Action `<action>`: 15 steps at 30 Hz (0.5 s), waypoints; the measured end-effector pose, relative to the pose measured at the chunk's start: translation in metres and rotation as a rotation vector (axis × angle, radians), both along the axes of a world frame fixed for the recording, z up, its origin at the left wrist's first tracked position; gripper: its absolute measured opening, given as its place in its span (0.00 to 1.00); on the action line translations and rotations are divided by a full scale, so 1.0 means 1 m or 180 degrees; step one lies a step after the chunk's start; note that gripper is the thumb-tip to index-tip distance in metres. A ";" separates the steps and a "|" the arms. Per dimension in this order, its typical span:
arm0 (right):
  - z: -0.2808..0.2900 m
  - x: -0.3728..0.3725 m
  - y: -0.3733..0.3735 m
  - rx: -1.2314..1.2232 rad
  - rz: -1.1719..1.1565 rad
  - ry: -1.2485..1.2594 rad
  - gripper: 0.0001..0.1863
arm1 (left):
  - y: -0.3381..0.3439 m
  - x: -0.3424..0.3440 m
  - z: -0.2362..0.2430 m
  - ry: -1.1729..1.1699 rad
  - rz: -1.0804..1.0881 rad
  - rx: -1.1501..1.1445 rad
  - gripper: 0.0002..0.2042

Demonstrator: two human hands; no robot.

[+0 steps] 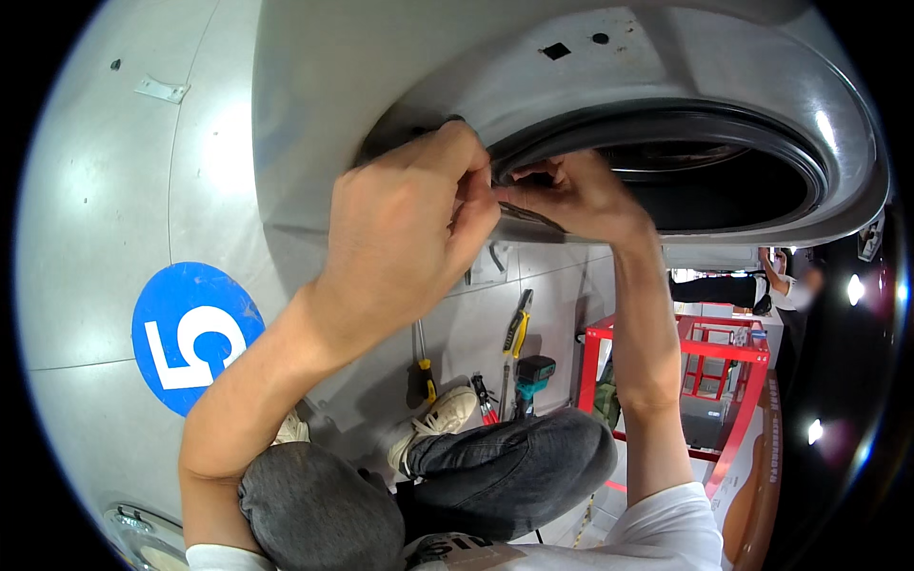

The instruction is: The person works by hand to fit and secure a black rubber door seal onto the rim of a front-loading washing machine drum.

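A grey metal front panel [324, 86], which looks like that of a washing machine, has a large round opening lined by a black rubber door seal [705, 116]. Both my hands meet at the left end of this opening. My left hand [400, 219] is closed, thumb and fingers pinched at the seal's edge; what lies between the fingertips is hidden. My right hand [581, 200] reaches into the lower left of the opening, its fingers curled on the seal's edge. A dark strip of the seal shows just below its fingers.
On the floor lie a yellow-handled screwdriver [426, 376], yellow pliers [519, 328], red-handled pliers [486, 400] and a teal cordless drill [533, 376]. A red frame [752, 352] stands at right, with another person [781, 285] behind it. A metal bracket [162, 90] lies far left.
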State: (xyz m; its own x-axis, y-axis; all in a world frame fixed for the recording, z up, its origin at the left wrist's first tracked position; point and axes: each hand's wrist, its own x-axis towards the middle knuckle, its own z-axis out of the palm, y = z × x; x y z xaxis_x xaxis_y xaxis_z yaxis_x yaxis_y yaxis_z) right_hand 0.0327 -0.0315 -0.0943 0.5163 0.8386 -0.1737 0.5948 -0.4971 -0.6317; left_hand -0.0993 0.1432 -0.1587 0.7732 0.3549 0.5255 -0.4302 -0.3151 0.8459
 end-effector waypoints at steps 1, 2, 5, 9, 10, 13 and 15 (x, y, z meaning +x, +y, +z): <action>-0.005 0.000 -0.002 0.0102 -0.0045 0.0091 0.19 | 0.000 0.000 0.000 0.0000 0.0020 0.0009 0.04; -0.009 -0.003 -0.004 0.0122 -0.0244 -0.0031 0.20 | 0.000 0.000 0.000 0.0000 0.0041 0.0017 0.04; -0.025 -0.029 0.001 0.0200 -0.0870 -0.0340 0.27 | -0.001 0.001 -0.001 -0.0027 0.0026 -0.0022 0.04; -0.035 -0.029 0.011 0.0204 -0.0728 -0.1326 0.24 | -0.001 -0.001 0.000 0.0041 -0.0007 -0.0071 0.03; -0.032 -0.025 0.008 0.0167 -0.0568 -0.1259 0.22 | -0.001 -0.001 0.001 0.0046 0.0030 -0.0045 0.03; -0.021 -0.017 0.003 0.0019 -0.0207 -0.1041 0.16 | -0.002 0.000 0.000 0.0080 0.0079 -0.0035 0.02; -0.001 -0.019 0.010 -0.0353 -0.0250 -0.0789 0.13 | -0.001 0.000 0.000 0.0124 0.0043 -0.0117 0.02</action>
State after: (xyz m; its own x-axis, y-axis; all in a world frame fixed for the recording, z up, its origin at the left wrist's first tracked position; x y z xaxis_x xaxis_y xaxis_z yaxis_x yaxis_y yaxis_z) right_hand 0.0132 -0.0211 -0.0957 0.6170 0.7773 -0.1226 0.6814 -0.6057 -0.4110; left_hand -0.0989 0.1418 -0.1591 0.7879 0.3839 0.4814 -0.3926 -0.2892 0.8731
